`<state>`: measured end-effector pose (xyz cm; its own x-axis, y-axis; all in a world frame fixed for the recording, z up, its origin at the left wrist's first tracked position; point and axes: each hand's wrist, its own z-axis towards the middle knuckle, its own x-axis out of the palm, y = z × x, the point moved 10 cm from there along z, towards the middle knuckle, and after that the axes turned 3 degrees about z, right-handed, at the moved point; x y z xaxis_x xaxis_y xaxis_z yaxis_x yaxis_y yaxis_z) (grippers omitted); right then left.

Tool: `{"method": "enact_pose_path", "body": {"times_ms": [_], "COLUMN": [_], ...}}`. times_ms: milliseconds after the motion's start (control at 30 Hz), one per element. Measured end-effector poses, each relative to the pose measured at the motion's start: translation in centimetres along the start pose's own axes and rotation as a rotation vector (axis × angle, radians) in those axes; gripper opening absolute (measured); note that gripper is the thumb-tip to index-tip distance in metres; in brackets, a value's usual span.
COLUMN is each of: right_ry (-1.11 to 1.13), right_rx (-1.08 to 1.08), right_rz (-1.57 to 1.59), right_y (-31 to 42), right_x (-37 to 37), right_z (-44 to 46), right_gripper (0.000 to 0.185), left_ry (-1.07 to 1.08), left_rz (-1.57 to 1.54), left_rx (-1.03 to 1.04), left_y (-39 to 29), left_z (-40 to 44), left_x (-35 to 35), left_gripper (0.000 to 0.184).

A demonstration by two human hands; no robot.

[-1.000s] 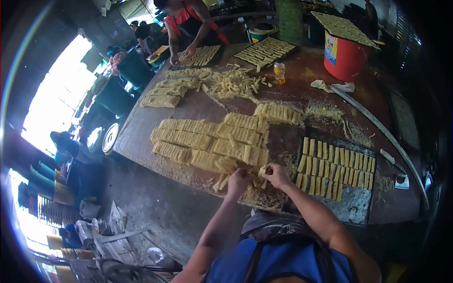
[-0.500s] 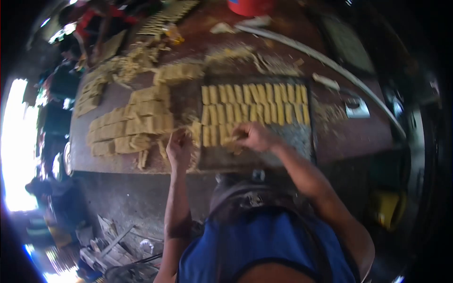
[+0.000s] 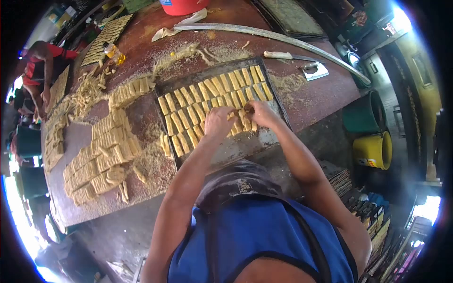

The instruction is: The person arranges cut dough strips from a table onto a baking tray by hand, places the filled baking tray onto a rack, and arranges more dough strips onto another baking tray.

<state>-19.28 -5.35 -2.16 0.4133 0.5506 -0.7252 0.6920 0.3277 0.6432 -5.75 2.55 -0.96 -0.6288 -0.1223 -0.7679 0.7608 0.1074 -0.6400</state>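
A dark metal baking tray (image 3: 226, 158) holds three rows of pale yellow dough sticks (image 3: 214, 87) laid side by side. My left hand (image 3: 219, 122) is over the row nearest me, its fingers curled closed on dough sticks. Close beside it on the right, my right hand (image 3: 262, 114) pinches at the same small group of dough sticks (image 3: 244, 123). The fingers partly hide that group, so I cannot tell exactly how many sticks each hand grips. Left of the tray, stacked bundles of cut dough sticks (image 3: 106, 153) lie on the crumb-strewn table (image 3: 141, 200).
Beyond the tray lie a long pale strip (image 3: 283, 37), a white-handled knife (image 3: 278, 55) and a metal scraper (image 3: 315, 71). A red bucket (image 3: 184, 6) and an oil bottle (image 3: 114, 54) stand farther back. A person in red (image 3: 42, 61) works at the far left. A yellow bucket (image 3: 373, 150) is at right.
My left hand has moved right, from the tray's left edge to beside my right hand. More dough sticks lie in the nearest row. The view has turned and sharpened.
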Motion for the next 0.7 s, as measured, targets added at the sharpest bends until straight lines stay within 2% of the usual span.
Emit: {"method": "enact_pose_path", "body": {"times_ms": [33,200,300,367,500,600,667,700], "right_ry": [-0.048,-0.027,-0.079,0.055,0.035,0.063,0.087,0.098], "right_rx": [-0.003,0.116,0.007,-0.052,-0.046,-0.122,-0.253,-0.266], "right_rz": [0.032,0.205,0.151,0.448,0.443,0.283,0.216,0.225], "right_y": [0.3,-1.7,-2.3,-2.8,-4.1,-2.4,-0.6,-0.7], "right_x": [-0.4,1.0,0.6,1.2,1.0,0.9,0.5,0.1], "right_z": [-0.3,-1.3,-1.8,-2.7,-1.2,-0.5,-0.8,-0.8], "right_gripper": [0.03,0.028,0.026,0.026,0.026,0.029,0.03,0.03], "left_ry": [-0.08,0.003,0.086,0.071,-0.012,0.005,0.147,0.142], "left_rz": [0.031,0.061,0.1,0.086,0.04,0.016,-0.002,0.008], "left_rx": [0.154,0.275,0.245,0.265,0.213,0.133,0.066,0.051], "left_y": [-0.9,-1.5,-1.5,-1.6,-1.4,-1.4,-1.0,-0.8], "left_z": [-0.5,-2.4,-2.1,-2.1,-1.5,0.0,1.2,1.5], "left_x": [-0.6,1.3,2.0,1.7,1.4,1.6,2.6,2.4], "left_gripper": [0.038,0.037,0.039,0.04,0.043,0.041,0.034,0.034]}}
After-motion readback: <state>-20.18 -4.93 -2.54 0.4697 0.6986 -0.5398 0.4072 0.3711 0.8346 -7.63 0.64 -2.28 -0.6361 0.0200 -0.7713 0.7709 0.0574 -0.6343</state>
